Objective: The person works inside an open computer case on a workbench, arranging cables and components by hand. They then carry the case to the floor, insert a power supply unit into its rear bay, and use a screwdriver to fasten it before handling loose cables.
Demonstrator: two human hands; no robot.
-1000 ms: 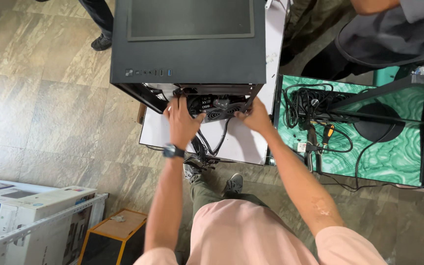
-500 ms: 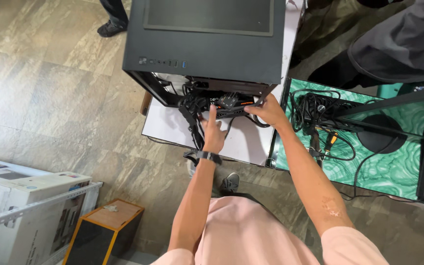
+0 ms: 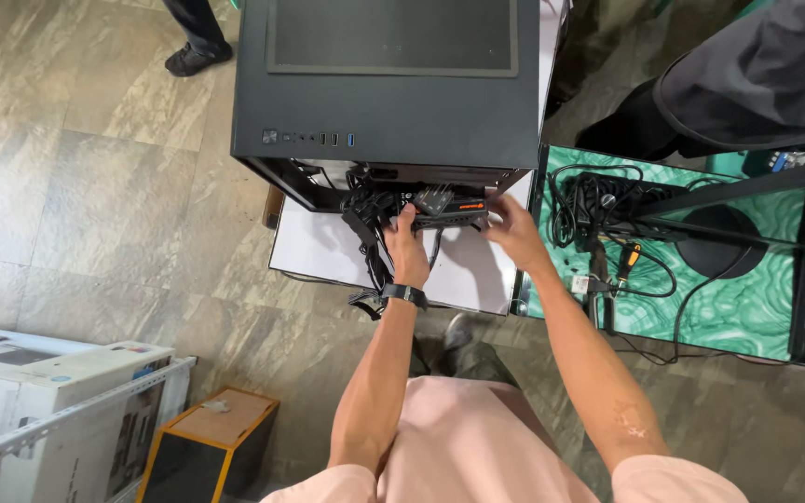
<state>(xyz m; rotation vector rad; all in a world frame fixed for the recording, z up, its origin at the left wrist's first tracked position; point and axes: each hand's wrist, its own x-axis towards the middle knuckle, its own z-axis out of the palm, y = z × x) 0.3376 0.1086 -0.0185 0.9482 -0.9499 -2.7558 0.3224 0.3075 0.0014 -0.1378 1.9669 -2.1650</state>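
Stone-tiled flooring is spreading out beneath a person in a pink shirt who is leaning over an open black computer case, which is standing on a white tabletop. Nearest the camera, both forearms are reaching forward, a dark wristwatch sitting on the left wrist. The left hand is closing its fingers on the near edge of a flat black component with an orange stripe, while the right hand is gripping its other end, so the part is being carried level between the two hands at the mouth of the case, likely to keep it clear of the wiring. Just left of the left hand, a bundle of black cables is hanging down out of the case. To the right of the right hand, a green marbled surface is holding coiled leads and a round black stand base. Down to the left of the arms, white cartons and a small orange-edged box are resting on the floor. Beyond the case, another person's shoe is showing.
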